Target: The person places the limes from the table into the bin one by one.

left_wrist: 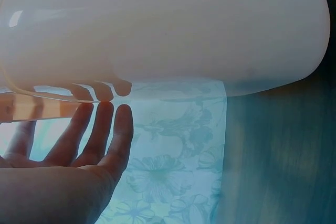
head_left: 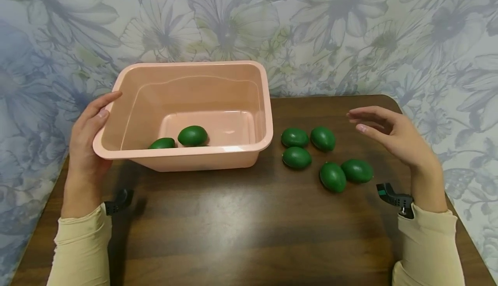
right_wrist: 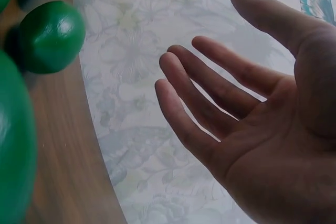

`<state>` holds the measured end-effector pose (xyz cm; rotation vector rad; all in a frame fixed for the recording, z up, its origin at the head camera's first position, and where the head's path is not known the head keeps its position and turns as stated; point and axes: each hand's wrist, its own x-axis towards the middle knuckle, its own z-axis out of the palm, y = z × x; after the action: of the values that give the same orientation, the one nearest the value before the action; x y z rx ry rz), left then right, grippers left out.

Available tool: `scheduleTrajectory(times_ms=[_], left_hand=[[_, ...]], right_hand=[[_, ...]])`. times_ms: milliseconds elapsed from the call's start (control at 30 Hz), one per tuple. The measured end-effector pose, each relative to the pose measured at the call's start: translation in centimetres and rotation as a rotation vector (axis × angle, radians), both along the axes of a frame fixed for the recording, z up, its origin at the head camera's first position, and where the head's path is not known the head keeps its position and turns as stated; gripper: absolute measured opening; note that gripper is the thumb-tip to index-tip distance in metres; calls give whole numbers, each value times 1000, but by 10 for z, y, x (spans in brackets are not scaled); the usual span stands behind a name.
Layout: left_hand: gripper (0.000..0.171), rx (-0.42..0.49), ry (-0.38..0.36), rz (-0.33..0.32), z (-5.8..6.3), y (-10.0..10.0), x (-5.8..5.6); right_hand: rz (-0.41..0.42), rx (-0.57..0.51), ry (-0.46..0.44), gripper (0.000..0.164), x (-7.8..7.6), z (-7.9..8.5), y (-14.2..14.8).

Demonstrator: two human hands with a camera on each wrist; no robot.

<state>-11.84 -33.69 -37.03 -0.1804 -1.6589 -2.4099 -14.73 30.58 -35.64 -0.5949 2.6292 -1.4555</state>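
My left hand [head_left: 86,134] grips the left rim of a pale pink plastic basin [head_left: 212,160], with the thumb at the rim. In the left wrist view, the fingers [left_wrist: 123,124] reach to the basin's outer wall [left_wrist: 173,40]. Inside the basin lie two green limes, one whole lime [head_left: 192,136] in sight and another lime [head_left: 162,143] partly hidden by the front rim. Several more limes [head_left: 296,158] sit grouped on the table to the right. Beyond them my right hand [head_left: 397,136] hovers with nothing in it, its fingers apart in the right wrist view.
A brown wooden table [head_left: 218,234] extends beneath everything. Behind it rises a flower-patterned wall covering [head_left: 311,39], close to the back of the basin. A dark strap-like device [head_left: 397,198] is worn at the right wrist, and another device [head_left: 119,201] at the left.
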Motion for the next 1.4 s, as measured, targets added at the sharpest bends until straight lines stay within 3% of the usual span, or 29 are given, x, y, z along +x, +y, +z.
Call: scheduleTrajectory(times_ms=[200,367,533,733,833,1033,1400], left_hand=[[48,-1,10,-5,-2,2,-2],[48,9,18,-3,-3,3,-4],[48,19,25,0,-5,3,-4],[48,29,18,-8,-5,2,-4],[47,34,8,-6,-4,1,-3],[47,35,13,-7,-3,-2,0],[47,30,21,-18,-3,-1,1]], right_hand=[[42,25,-90,48,11,-11,18],[147,8,-154,56,16,-21,35],[227,-35,-215,60,14,-30,47],[389,-56,-321,66,9,-43,54],[422,-33,-357,65,7,-48,53],[442,94,-410,60,6,-54,49],[352,220,-394,53,9,-52,46]])
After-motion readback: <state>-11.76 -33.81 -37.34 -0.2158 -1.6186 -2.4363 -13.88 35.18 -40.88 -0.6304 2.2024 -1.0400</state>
